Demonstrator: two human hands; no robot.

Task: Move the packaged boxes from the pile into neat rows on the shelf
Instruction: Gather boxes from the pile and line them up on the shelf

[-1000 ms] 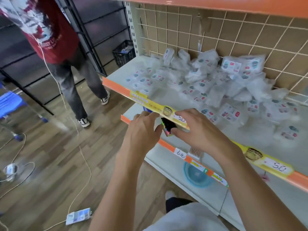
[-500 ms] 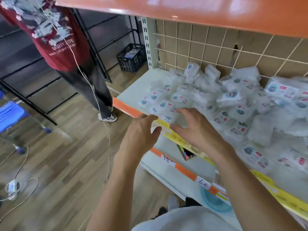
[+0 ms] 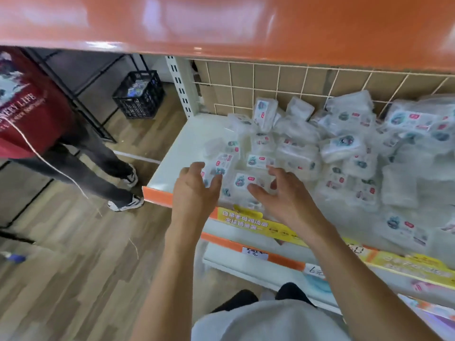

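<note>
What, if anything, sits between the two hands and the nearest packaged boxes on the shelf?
Nothing visible does. The left hand and right hand hover open over the shelf's front edge, with the nearest packaged boxes directly at the fingertips. The bare shelf corner lies just left.

The white shelf point(image 3: 187, 134) has an orange front lip and a yellow price strip point(image 3: 258, 223). A loose pile point(image 3: 320, 148) of clear-wrapped boxes lies on it, beyond and right of the fingers; bare shelf shows left of them.
</note>
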